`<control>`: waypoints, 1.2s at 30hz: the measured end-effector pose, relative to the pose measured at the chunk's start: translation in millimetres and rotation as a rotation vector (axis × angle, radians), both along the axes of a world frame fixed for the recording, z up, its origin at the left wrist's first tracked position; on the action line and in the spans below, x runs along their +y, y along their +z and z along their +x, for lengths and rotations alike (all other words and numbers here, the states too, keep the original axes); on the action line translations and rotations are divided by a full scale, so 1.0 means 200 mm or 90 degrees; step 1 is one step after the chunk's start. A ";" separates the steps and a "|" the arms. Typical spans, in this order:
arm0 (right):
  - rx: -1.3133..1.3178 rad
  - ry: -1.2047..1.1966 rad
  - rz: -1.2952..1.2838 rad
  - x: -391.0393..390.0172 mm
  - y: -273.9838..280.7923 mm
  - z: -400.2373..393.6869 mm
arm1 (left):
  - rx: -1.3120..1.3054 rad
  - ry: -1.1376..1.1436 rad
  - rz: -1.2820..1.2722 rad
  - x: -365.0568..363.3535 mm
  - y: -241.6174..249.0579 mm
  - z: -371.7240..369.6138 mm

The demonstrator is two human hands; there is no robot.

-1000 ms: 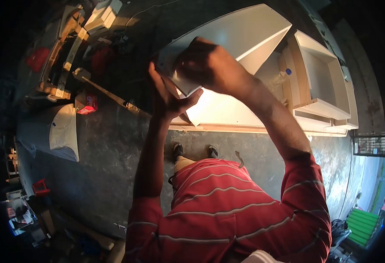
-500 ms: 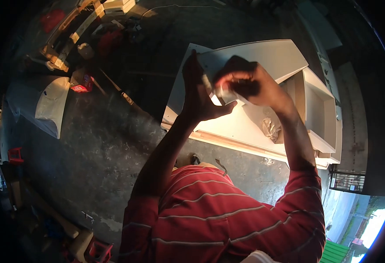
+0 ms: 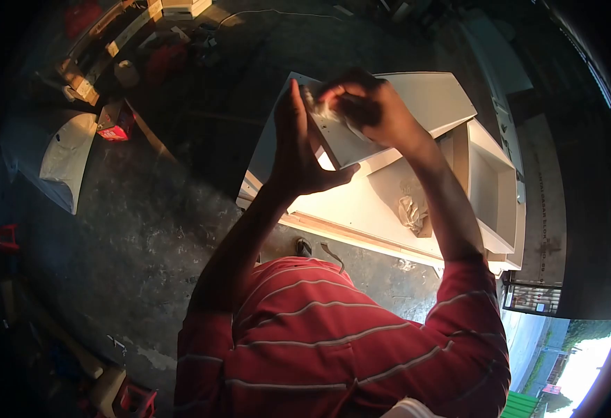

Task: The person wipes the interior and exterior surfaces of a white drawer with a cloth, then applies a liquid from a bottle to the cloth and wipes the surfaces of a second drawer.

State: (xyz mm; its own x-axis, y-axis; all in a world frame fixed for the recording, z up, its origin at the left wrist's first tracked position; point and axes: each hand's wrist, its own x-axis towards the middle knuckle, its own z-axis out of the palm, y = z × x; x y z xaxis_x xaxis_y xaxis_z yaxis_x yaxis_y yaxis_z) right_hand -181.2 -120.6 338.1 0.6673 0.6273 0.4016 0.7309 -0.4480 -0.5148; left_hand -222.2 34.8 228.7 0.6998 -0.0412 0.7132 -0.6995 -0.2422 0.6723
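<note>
A long white panel (image 3: 417, 104) is tilted up above a larger white board in front of me. My left hand (image 3: 295, 153) grips its near left end, fingers stretched along the end edge and thumb across the lower corner. In my right hand (image 3: 371, 108) is a crumpled pale cloth (image 3: 317, 108), pressed at the upper part of that end edge. Motion blurs the cloth, and my fingers partly cover it. Small dark holes dot the panel's face near this end.
A white open drawer-like box (image 3: 493, 184) lies to the right. Crumpled brown paper (image 3: 412, 212) rests on the white board (image 3: 340, 212). On the floor at left are a red carton (image 3: 115, 122), a pale curved sheet (image 3: 68, 160) and a wooden frame (image 3: 82, 87).
My right hand and the cloth have moved up along the panel's end edge, from near my left thumb towards the far corner. My left hand keeps its hold. The whole view has shifted slightly.
</note>
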 end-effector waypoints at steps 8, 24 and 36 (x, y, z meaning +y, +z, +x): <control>0.009 0.111 -0.029 -0.18 0.04 -0.20 | -0.043 0.057 0.084 0.02 0.01 -0.01; -0.239 -0.100 -0.035 -0.05 -0.03 -0.31 | -0.012 0.014 0.024 0.02 -0.02 0.03; -0.175 -0.076 -0.010 -0.03 0.01 -0.31 | -0.038 0.019 0.011 0.01 -0.05 0.06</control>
